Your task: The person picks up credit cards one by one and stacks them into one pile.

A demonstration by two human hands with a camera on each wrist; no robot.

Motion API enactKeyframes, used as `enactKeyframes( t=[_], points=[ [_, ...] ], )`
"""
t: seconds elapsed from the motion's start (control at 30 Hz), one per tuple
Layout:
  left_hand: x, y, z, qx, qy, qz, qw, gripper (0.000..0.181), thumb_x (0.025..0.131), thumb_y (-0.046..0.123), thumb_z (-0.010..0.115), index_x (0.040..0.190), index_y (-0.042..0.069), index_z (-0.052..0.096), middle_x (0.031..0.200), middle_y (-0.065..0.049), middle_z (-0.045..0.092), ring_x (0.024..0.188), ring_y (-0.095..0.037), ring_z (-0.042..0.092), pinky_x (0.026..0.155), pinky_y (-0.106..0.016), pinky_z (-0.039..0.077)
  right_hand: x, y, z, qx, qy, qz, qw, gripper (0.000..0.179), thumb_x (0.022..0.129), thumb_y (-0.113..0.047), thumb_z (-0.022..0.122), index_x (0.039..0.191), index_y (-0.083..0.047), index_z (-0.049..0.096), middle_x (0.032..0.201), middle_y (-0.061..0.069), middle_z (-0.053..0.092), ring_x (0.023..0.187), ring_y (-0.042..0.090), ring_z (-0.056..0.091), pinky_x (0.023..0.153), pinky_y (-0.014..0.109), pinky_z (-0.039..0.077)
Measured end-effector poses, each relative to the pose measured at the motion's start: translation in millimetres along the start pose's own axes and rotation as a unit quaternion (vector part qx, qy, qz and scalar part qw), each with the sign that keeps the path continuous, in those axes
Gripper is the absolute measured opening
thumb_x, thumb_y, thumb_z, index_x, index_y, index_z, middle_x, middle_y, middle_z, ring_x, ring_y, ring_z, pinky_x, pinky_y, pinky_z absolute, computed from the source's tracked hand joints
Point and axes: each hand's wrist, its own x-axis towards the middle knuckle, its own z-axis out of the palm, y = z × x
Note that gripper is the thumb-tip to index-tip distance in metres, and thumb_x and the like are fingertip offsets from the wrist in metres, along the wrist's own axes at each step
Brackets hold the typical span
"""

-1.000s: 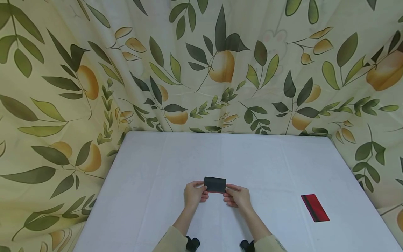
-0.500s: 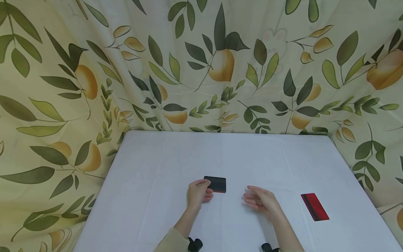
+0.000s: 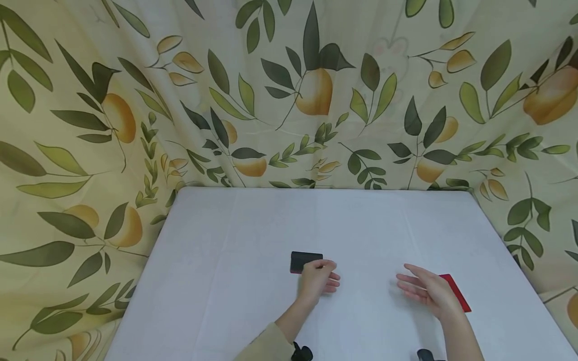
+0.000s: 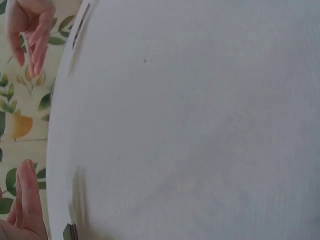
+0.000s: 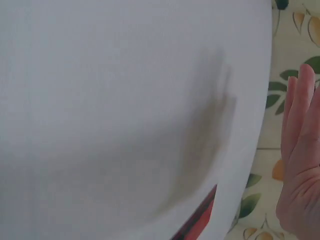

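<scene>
A small, flat black rectangle (image 3: 302,261) with a thin red lower edge lies on the white table; its kind does not show. My left hand (image 3: 318,279) is over its lower right corner and hides part of it, fingers extended to the right. In the left wrist view the left hand's fingers (image 4: 29,202) look straight, holding nothing. Farther right, my right hand (image 3: 429,290) hovers with relaxed, straight fingers. It partly covers a flat red card (image 3: 456,293) with a dark stripe. That red card (image 5: 200,220) shows below the hand's shadow in the right wrist view.
The white-covered table (image 3: 253,220) has its far edge against a curtain (image 3: 289,100) printed with leaves and fruit. Black wrist straps (image 3: 301,352) sit on both forearms.
Both hands let go of the black rectangle, the right first. The right hand has moved right to the red card; the left has slid rightward across the black rectangle.
</scene>
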Motion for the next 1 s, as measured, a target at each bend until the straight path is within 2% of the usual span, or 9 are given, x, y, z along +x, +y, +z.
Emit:
enactKeyframes(
  t=[0.1, 0.2, 0.33, 0.47, 0.6, 0.7, 0.87, 1.0],
  points=[
    [-0.4, -2.5, 15.6, -0.014, -0.019, -0.009, 0.9997, 0.015, 0.082, 0.015, 0.063, 0.092, 0.004, 0.067, 0.066, -0.013, 0.067, 0.051, -0.018, 0.063, 0.047, -0.028, 0.054, -1.1, -1.0, -15.8, -0.004, -0.013, -0.003, 0.9999, 0.025, 0.092, -0.034, 0.054, 0.114, -0.023, 0.056, 0.092, -0.001, 0.069, 0.087, 0.019, 0.067, 0.079, 0.032, 0.053],
    [0.6, -6.4, 29.5, -0.02, -0.054, -0.02, 0.9981, 0.018, 0.083, 0.016, 0.063, 0.095, 0.004, 0.067, 0.07, -0.013, 0.068, 0.055, -0.019, 0.065, 0.05, -0.029, 0.055, -1.5, -0.9, -29.4, -0.012, -0.024, -0.009, 0.9996, 0.008, 0.093, -0.032, 0.052, 0.097, -0.031, 0.059, 0.091, -0.001, 0.069, 0.086, 0.018, 0.067, 0.079, 0.033, 0.054],
    [4.0, -13.1, 45.9, -0.028, -0.115, -0.033, 0.9925, 0.022, 0.085, 0.018, 0.062, 0.101, 0.003, 0.065, 0.076, -0.015, 0.068, 0.063, -0.024, 0.067, 0.057, -0.033, 0.057, -2.0, 0.5, -46.3, -0.019, -0.03, -0.01, 0.9993, 0.007, 0.094, -0.033, 0.05, 0.094, -0.034, 0.058, 0.091, -0.003, 0.069, 0.086, 0.016, 0.067, 0.078, 0.033, 0.054],
    [9.8, -20.3, 61.2, -0.036, -0.154, -0.052, 0.9861, 0.024, 0.087, 0.02, 0.06, 0.104, 0.005, 0.064, 0.081, -0.014, 0.069, 0.071, -0.027, 0.068, 0.061, -0.035, 0.057, -2.5, 3.1, -63.9, -0.01, -0.038, -0.01, 0.9992, 0.013, 0.095, -0.032, 0.048, 0.09, -0.035, 0.06, 0.091, -0.005, 0.069, 0.086, 0.016, 0.067, 0.078, 0.033, 0.054],
    [13.1, -24.6, 73.6, -0.05, -0.173, -0.085, 0.9799, 0.023, 0.088, 0.021, 0.059, 0.106, 0.008, 0.061, 0.084, -0.012, 0.069, 0.078, -0.028, 0.068, 0.065, -0.038, 0.057, -3.4, 4.5, -83.3, 0.006, -0.043, -0.003, 0.9991, 0.02, 0.096, -0.031, 0.046, 0.086, -0.037, 0.063, 0.09, -0.006, 0.069, 0.086, 0.017, 0.067, 0.077, 0.033, 0.054],
    [14.3, -26.1, 81.6, -0.068, -0.185, -0.103, 0.9749, 0.026, 0.089, 0.021, 0.057, 0.11, 0.007, 0.058, 0.088, -0.013, 0.068, 0.082, -0.03, 0.067, 0.068, -0.041, 0.056, -4.9, 5.6, -99.0, 0.009, -0.04, -0.002, 0.9992, 0.022, 0.096, -0.031, 0.045, 0.086, -0.038, 0.063, 0.089, -0.008, 0.069, 0.085, 0.015, 0.067, 0.076, 0.031, 0.055],
    [15.1, -26.1, 96.5, -0.095, -0.203, -0.122, 0.967, 0.034, 0.09, 0.022, 0.056, 0.118, 0.003, 0.052, 0.093, -0.014, 0.066, 0.089, -0.032, 0.065, 0.074, -0.047, 0.054, -6.6, 6.9, -124.5, 0.021, -0.035, -0.014, 0.9991, 0.023, 0.096, -0.031, 0.044, 0.085, -0.039, 0.063, 0.087, -0.01, 0.068, 0.082, 0.012, 0.067, 0.072, 0.027, 0.055],
    [13.6, -25.3, 108.4, -0.11, -0.218, -0.137, 0.96, 0.037, 0.091, 0.022, 0.053, 0.122, 0.003, 0.05, 0.098, -0.015, 0.064, 0.096, -0.034, 0.062, 0.079, -0.052, 0.051, -5.1, 6.9, -141.5, 0.043, -0.02, -0.006, 0.9988, 0.019, 0.094, -0.033, 0.048, 0.082, -0.038, 0.063, 0.085, -0.011, 0.068, 0.081, 0.012, 0.067, 0.072, 0.028, 0.055]
  ],
)
